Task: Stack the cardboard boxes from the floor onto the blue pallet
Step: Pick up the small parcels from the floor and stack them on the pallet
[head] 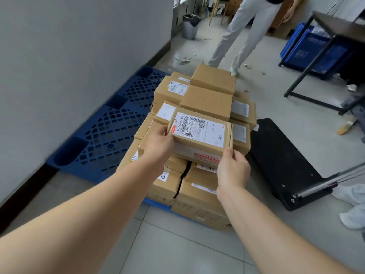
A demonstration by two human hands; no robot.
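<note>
I hold a small cardboard box [199, 135] with a white shipping label on top, over the near part of a stack of cardboard boxes [207, 101]. My left hand [158, 145] grips its left end, thumb on the top edge. My right hand [233, 171] grips its near right corner. The stack covers the right half of the blue pallet [110, 123], which lies on the floor along the white wall. The pallet's left half is bare grid.
A black platform cart [284, 163] lies flat just right of the stack. A person in white trousers [243, 34] stands beyond it. A black-framed table [324, 54] with blue crates [312, 48] under it is at the far right. A grey bin [190, 26] stands by the wall.
</note>
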